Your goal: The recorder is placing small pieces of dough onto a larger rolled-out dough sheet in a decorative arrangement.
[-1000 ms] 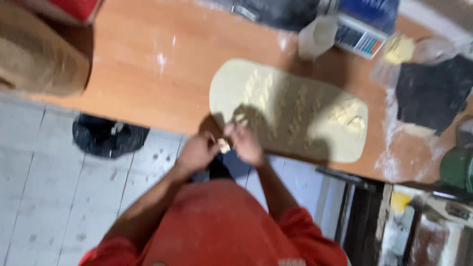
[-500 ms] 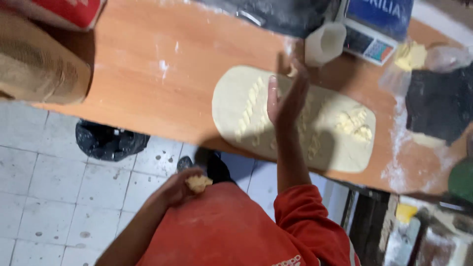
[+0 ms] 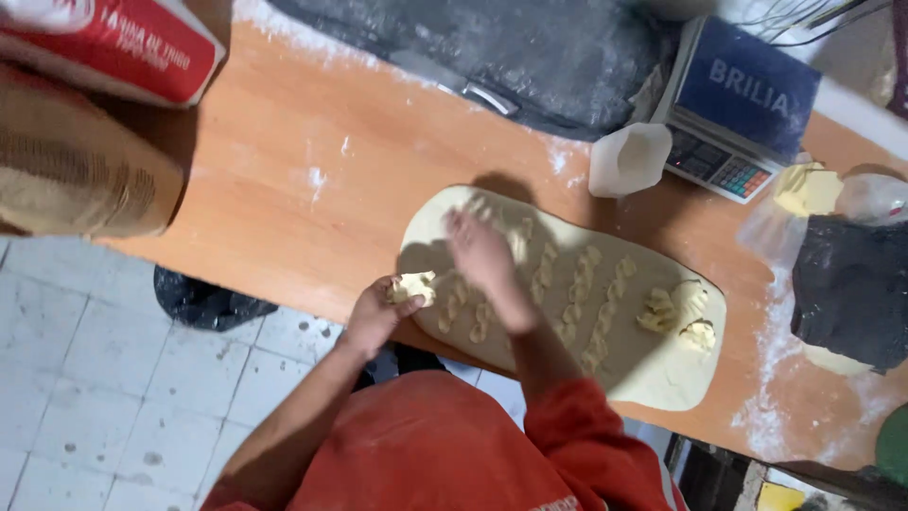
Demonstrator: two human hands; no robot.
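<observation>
Left grip (image 3: 378, 312) is curled round a small lump of yellow butter (image 3: 412, 286) at the near edge of the bench (image 3: 284, 180), just beside the long sheet of pale dough (image 3: 643, 369). Right hand (image 3: 480, 254) lies open and flat, fingers spread, pressing on the dough among rows of butter dabs (image 3: 567, 303); it holds nothing. A bigger heap of butter (image 3: 676, 310) sits towards the sheet's right end. Farther back stand a white plastic cup (image 3: 629, 159) and a scale with a blue panel (image 3: 747, 90). At the far left lie a brown paper sack (image 3: 76, 170) and a red bag with white lettering (image 3: 113, 43).
</observation>
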